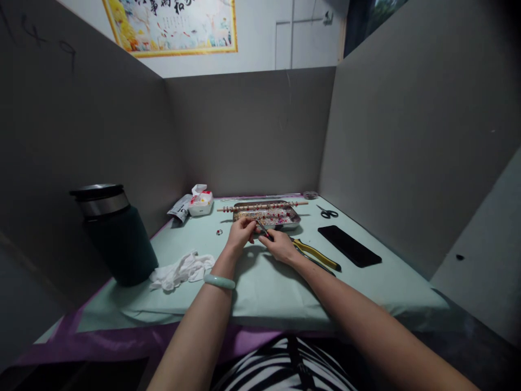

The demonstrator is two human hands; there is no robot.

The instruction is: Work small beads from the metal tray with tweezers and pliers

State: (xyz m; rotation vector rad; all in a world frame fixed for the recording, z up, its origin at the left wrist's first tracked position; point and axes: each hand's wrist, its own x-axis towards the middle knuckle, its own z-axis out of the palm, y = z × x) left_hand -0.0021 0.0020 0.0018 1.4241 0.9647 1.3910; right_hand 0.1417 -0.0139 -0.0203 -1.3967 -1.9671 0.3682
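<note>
1. Here's the right hand [280, 245], gripping a slim tool [264, 230] just in front of the tray [292, 224].
2. The left hand [241, 231], fingertips pinched closed, works at the tool's tip by the tray's near edge (what's between them, I can't tell).
3. A ring-strung stick [262, 206] lies across the tray!
4. Yellow-handled pliers [315, 253] lie near-right of the tray; a lone ring [219, 232] sits left of it.
</note>
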